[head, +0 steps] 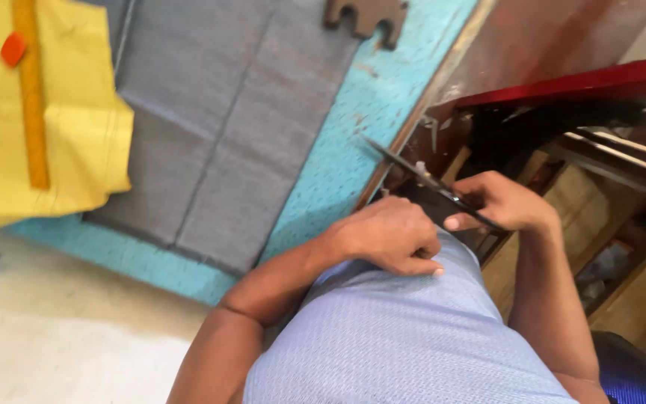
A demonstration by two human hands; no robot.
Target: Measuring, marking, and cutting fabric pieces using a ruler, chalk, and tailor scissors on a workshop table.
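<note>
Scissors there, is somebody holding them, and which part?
Yes. The right hand holds the scissors by the handle end; the blades point away. The left hand holds nothing visible.

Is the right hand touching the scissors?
Touching. The head view shows the right hand closed around the handle end of the scissors, its fingers wrapped over the dark handles, no gap visible.

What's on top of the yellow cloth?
A long yellow ruler and a small orange piece lie on the yellow cloth. Whatever lies under the cloth is covered.
</note>
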